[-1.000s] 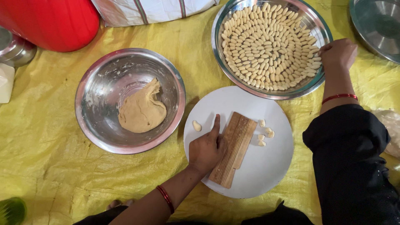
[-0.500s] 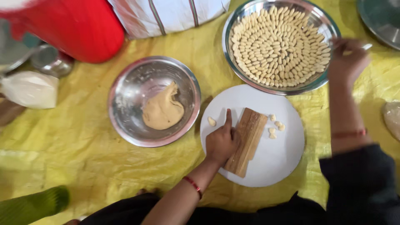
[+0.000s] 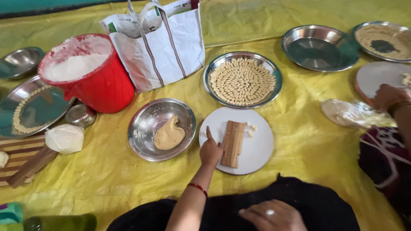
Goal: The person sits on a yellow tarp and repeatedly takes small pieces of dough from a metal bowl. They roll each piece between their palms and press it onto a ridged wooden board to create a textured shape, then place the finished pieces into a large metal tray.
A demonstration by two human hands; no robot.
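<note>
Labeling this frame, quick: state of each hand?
Left hand: loosely curled, steadying the ridged wooden board, gripping nothing.
Right hand: open, empty, resting on lap.

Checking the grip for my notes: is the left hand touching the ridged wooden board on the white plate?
Touching. The head view shows the left hand pressed against the left edge of the wooden board, no gap between them, on the white plate.

Soft, even daylight filling scene; shadows staying faint. Steel bowl (image 3: 162,128) throwing mild glare. Focus holding sharp at centre, edges stretching slightly, right hand (image 3: 274,215) blurring near bottom.
</note>
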